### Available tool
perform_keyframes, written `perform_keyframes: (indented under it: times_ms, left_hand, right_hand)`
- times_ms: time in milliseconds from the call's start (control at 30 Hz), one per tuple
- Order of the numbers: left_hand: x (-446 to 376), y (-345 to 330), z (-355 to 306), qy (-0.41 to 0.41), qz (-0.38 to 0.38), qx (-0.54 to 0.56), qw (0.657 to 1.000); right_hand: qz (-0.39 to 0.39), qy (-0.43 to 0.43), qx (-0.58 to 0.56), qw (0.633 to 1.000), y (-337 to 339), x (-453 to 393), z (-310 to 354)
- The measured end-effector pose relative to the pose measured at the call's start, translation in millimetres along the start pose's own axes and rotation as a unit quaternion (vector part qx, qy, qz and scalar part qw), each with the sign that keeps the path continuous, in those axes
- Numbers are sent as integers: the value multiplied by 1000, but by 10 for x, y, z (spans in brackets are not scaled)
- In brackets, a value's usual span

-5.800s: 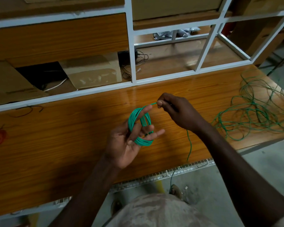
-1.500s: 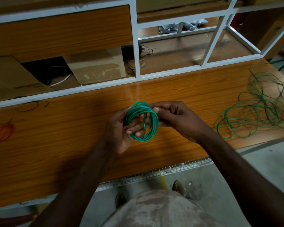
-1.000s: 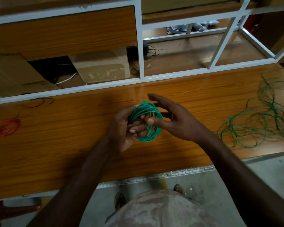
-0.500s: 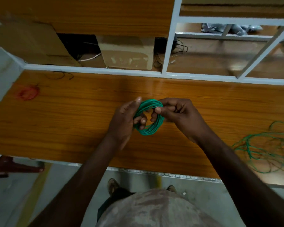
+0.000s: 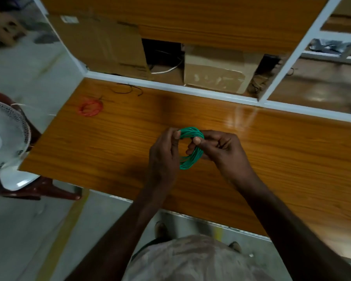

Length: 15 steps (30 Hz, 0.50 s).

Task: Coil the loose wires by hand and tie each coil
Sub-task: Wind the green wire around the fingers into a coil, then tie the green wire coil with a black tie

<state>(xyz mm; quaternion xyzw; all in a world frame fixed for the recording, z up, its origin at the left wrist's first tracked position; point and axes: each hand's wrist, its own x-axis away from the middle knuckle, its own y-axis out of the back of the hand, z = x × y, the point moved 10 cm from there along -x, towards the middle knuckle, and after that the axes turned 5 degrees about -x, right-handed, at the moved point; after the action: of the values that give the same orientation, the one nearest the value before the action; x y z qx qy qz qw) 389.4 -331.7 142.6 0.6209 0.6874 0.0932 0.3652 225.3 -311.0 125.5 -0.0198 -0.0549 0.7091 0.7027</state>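
Camera swung left; green coil [image 5: 190, 151] (upright) pinched between both hands' fingers [image 5: 197, 141].

Person: forearms bare, no sleeves in view. Mottled grey-brown shirt [image 5: 193, 260] at the torso. Dark shoes [image 5: 160, 230] on both feet.

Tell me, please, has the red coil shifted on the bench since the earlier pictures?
No. The red coil lies by the same thin black wire near the bench's left end; only the camera has swung left.
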Motion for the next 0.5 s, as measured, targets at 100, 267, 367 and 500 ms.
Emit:
perform_keyframes:
  times_ms: [100, 267, 367, 500]
  left_hand:
    - [-107, 213, 359, -1, -5, -31, 999]
    - [-189, 411, 639, -41, 35, -22, 998]
    - [-204, 477, 801, 0, 50, 14, 999]
    - [-212, 474, 1120, 177, 18, 154, 972]
  right_hand:
    - [10, -6, 75, 997, -356, -123, -72]
    - [35, -23, 128, 991, -727, -240, -246]
    - [26, -38, 108, 993, -799, -330, -359]
    - [-9, -34, 75, 997, -851, -475, -464]
